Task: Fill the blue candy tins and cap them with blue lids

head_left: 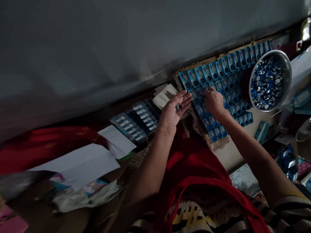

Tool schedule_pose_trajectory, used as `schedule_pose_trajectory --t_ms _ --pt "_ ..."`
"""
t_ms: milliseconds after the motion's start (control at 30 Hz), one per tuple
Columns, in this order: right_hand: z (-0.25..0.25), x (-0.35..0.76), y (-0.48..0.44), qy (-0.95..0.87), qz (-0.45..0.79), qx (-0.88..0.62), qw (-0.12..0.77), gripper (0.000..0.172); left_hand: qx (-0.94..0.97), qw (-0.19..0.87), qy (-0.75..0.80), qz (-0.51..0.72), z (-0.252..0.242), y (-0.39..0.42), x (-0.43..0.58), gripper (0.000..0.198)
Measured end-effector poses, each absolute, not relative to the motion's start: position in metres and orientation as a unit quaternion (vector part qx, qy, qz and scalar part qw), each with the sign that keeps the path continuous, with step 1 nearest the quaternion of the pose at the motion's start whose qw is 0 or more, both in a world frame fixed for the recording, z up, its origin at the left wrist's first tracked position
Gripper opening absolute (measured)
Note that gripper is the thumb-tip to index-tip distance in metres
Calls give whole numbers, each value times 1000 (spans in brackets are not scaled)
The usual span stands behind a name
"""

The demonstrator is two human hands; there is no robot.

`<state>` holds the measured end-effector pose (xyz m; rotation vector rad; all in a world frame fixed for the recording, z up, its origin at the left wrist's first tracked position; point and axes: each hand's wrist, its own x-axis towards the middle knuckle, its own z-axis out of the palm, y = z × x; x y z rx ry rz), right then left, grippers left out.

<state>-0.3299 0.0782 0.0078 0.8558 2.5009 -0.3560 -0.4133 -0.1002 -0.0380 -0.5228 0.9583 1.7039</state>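
Observation:
A wooden board carries rows of small blue packets. My right hand rests knuckles-up on the packets near the board's left part, fingers curled down onto them. My left hand is just left of the board, palm up, fingers stretched and close together, with a few small round silver pieces lying in the palm. A metal bowl full of blue and silver round caps stands on the board's right end.
Blue packet strips lie left of my left hand, with white papers further left and a red cloth behind. More blue boxes and clutter lie at the right. A grey wall rises behind.

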Motion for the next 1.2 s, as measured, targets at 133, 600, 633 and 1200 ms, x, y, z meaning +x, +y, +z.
schedule_pose_trajectory --t_ms 133,600,633,1200 --pt "11 -334 72 905 -92 314 271 30 -232 527 390 718 -38 -97 -415 29" --pt "27 -341 58 916 -182 312 174 11 -223 526 374 731 -25 -94 -406 43" --pt "28 -336 45 914 -238 297 142 10 -213 527 366 737 -22 -97 -405 47" --pt "4 -327 48 889 -170 369 211 28 -205 444 598 636 -61 -106 -381 33"
